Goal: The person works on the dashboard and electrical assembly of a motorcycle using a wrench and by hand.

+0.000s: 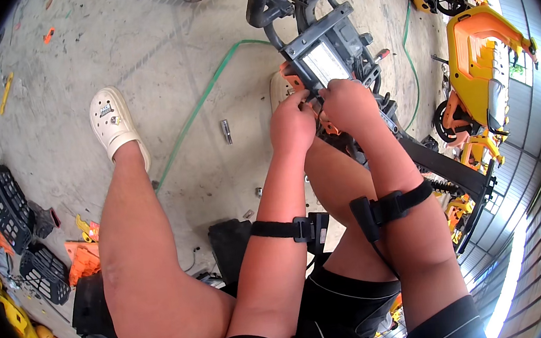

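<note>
Both hands are close together at the near edge of a dark grey housing with a pale label (324, 63), mounted on a black bike frame (438, 163). My left hand (292, 124) has its fingers curled in a pinch by the housing's lower left corner. Beside it, my right hand (349, 104) is closed, knuckles up, its fingertips bent down toward the left ones. Something dark and thin, perhaps a cable, shows between them, but the fingers cover most of it. An orange part sits just under the hands. Black wiring runs along the housing's right side.
A silver socket-like cylinder (226, 132) lies on the concrete floor. A green hose (201, 100) curves across it. A red-handled tool (382, 55) is right of the housing. Black plastic crates (7, 203) lie at left; a yellow-orange scooter (478, 74) stands at right.
</note>
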`<action>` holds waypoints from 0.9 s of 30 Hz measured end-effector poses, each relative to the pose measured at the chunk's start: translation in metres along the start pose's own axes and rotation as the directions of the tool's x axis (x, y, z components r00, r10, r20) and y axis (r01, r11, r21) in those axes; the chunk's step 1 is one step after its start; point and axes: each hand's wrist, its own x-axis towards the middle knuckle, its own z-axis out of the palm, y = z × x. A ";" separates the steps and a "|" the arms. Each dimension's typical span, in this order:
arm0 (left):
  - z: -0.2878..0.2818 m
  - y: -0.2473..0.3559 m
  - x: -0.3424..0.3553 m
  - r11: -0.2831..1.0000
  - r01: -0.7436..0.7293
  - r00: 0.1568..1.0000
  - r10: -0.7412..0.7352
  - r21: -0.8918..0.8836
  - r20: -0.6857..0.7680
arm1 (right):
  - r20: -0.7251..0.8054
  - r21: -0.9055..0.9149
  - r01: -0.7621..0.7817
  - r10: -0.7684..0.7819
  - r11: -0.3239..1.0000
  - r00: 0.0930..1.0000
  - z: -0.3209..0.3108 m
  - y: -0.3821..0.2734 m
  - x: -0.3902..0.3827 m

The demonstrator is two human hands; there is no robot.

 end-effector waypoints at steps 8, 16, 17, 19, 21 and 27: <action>-0.006 0.004 0.002 0.980 -0.111 0.994 0.111 0.165 0.013 | -0.094 -0.160 0.078 -0.094 0.984 0.991 -0.014 -0.018 -0.014; -0.009 0.007 0.001 0.981 -0.095 0.996 0.094 0.169 0.012 | -0.021 -0.136 -0.053 0.050 0.989 0.999 -0.012 -0.013 -0.010; -0.009 0.006 0.000 0.981 -0.103 0.995 0.103 0.166 0.007 | -0.010 -0.104 -0.050 0.049 0.993 0.999 -0.012 -0.014 -0.010; -0.008 0.005 0.000 0.981 -0.102 0.995 0.103 0.162 0.000 | 0.011 -0.038 -0.044 0.044 0.998 0.999 -0.012 -0.015 -0.007; -0.007 0.005 0.001 0.983 -0.099 0.995 0.100 0.158 -0.001 | -0.005 -0.048 -0.025 0.025 0.999 1.000 -0.013 -0.017 -0.008; -0.006 0.006 0.001 0.985 -0.093 0.996 0.092 0.143 0.018 | -0.117 -0.129 0.098 -0.113 0.987 0.987 -0.003 -0.010 -0.008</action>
